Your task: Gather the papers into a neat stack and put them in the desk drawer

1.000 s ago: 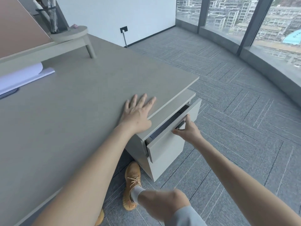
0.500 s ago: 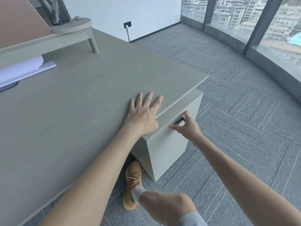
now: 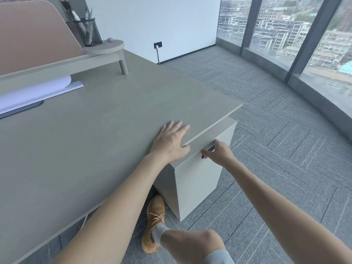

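The pale grey drawer cabinet (image 3: 200, 180) stands under the right end of the grey desk (image 3: 80, 145), and its top drawer sits flush and closed. My right hand (image 3: 219, 152) rests on the dark handle slot at the drawer's top edge, fingers curled on it. My left hand (image 3: 171, 142) lies flat on the desk top near the front edge, fingers spread, holding nothing. White papers (image 3: 36, 92) lie at the back left of the desk under a raised shelf. Any papers inside the drawer are hidden.
A raised shelf (image 3: 102, 50) at the back carries a black mesh pen cup (image 3: 87, 31), beside a pink divider panel (image 3: 32, 35). My knee and orange shoe (image 3: 154, 221) are beside the cabinet. Grey carpet runs right to the tall windows (image 3: 285, 35).
The drawer was partly open a second ago and is now fully closed, pushed in by my right hand. My left hand stayed flat on the desk.
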Motion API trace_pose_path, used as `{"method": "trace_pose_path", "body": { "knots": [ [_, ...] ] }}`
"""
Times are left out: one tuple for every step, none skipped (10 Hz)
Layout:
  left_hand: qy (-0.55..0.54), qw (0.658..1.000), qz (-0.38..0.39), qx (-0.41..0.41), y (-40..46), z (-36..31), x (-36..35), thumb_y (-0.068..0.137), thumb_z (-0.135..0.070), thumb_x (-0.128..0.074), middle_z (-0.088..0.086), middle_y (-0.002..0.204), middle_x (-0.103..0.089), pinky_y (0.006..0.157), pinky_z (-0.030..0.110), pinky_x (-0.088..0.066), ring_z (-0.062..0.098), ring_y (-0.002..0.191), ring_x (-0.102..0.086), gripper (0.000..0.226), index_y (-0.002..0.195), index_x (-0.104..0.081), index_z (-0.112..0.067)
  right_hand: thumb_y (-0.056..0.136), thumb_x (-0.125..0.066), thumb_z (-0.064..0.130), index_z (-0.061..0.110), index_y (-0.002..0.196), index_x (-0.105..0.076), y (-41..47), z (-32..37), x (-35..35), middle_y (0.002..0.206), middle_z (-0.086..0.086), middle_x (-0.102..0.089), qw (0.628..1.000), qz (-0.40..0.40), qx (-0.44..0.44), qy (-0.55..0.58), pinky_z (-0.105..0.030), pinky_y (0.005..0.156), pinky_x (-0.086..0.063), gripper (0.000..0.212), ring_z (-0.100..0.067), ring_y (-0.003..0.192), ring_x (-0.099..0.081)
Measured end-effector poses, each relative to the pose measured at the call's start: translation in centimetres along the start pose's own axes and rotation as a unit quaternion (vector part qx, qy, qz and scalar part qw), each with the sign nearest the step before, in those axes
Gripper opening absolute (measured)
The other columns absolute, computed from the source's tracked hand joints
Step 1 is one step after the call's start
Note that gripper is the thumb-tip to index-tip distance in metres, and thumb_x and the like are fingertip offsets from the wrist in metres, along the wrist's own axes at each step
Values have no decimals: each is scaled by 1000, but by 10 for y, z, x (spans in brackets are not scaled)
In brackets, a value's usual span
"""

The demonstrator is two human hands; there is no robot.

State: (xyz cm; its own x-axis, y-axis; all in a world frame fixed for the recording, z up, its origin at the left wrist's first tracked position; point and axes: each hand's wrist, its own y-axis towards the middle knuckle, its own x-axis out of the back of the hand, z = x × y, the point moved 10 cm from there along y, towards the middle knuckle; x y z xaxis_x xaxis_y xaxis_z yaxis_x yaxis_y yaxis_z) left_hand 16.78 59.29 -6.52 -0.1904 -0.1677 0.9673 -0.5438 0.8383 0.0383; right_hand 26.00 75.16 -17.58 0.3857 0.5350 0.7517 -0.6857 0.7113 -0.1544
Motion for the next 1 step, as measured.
{"method": "trace_pose_path", "body": {
  "knots": [
    [-158, 986, 4, 59, -16, 9, 12, 91, -33, -60, 1, 161, -34, 120, 30, -16, 18, 152, -19, 53, 143, -50, -22, 78, -67, 39, 10, 107, -69, -14, 19, 6, 106, -11, -74, 1000, 10, 27, -13, -37, 94, -48, 42, -30, 117, -59]
  ]
}}
